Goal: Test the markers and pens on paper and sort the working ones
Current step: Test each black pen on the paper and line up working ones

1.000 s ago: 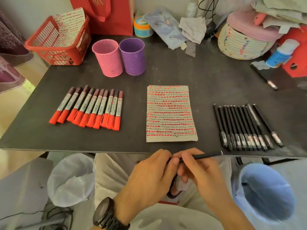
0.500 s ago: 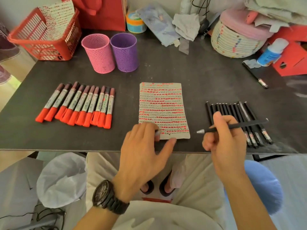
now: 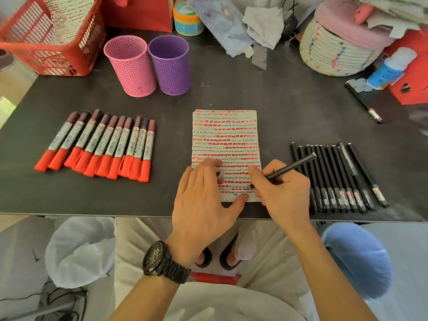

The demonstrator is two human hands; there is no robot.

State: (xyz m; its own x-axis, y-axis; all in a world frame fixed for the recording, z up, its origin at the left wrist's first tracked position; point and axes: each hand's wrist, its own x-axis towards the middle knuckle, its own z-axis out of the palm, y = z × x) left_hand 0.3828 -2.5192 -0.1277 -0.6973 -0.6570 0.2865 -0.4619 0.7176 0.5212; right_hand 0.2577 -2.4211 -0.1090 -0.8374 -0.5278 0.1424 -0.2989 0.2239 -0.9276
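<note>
At the near edge of the worktop [image 3: 231, 93], left hand [image 3: 203, 198] lies flat on paper [image 3: 225, 140], likely pinning it; right hand [image 3: 282, 195] grips black pen [image 3: 291, 166], tip on lowest rows.

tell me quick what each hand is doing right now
Left hand: open, fingers flat, pressing down the paper.
Right hand: closed round a black pen, its tip at the paper.

The right hand [image 3: 282, 195] has lowered the pen [image 3: 292, 167] tip onto the paper [image 3: 227, 140].
</note>
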